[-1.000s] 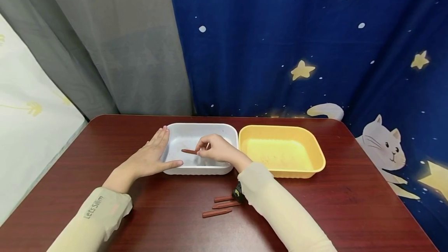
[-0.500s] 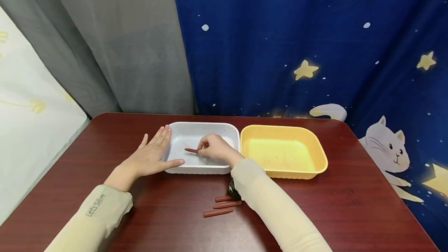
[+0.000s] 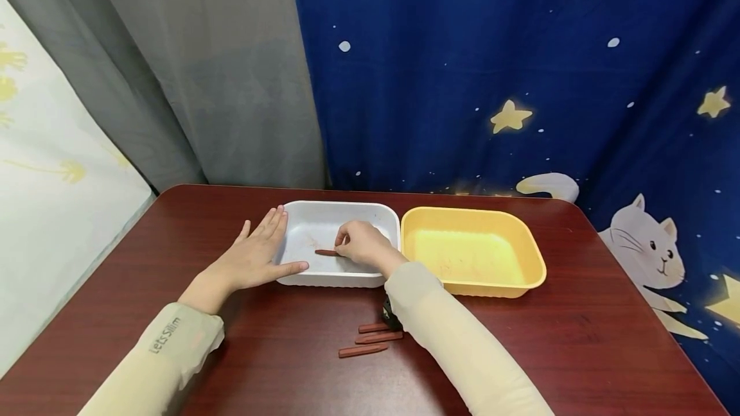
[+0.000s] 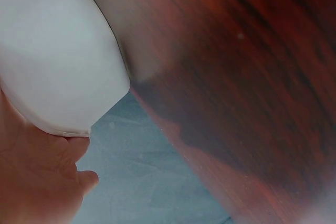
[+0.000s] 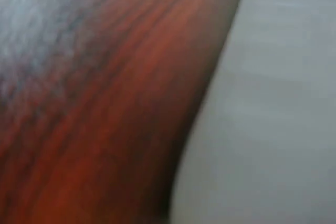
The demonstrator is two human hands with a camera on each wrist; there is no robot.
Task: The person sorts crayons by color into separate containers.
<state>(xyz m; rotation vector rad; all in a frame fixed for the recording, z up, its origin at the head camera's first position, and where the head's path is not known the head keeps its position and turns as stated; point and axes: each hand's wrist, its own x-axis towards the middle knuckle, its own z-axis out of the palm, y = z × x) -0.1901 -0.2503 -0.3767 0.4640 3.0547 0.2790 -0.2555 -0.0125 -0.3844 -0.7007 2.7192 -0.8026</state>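
My right hand (image 3: 363, 242) pinches a reddish-brown crayon (image 3: 327, 253) inside the white tray (image 3: 341, 280), close over its floor. The crayon lies nearly level, its narrow end pointing left; the other end is hidden by the fingers. At the tray's left end, my left hand (image 3: 252, 258) rests flat with straight fingers against the wall, the thumb along the front rim. The left wrist view shows part of this left hand (image 4: 39, 174) at the white tray's edge (image 4: 63, 51). Only sleeve (image 5: 268, 114) and table fill the right wrist view.
A yellow tray (image 3: 474, 289) stands right beside the white one. Several similar crayons (image 3: 363, 351) lie on the dark red wooden table (image 3: 277, 364) in front, partly near the right sleeve. Curtains (image 3: 405, 82) hang behind the table's back edge.
The right hand and its crayon have shifted slightly right within the white tray. The left hand's little finger has spread outward. The whole head view has drifted a little.
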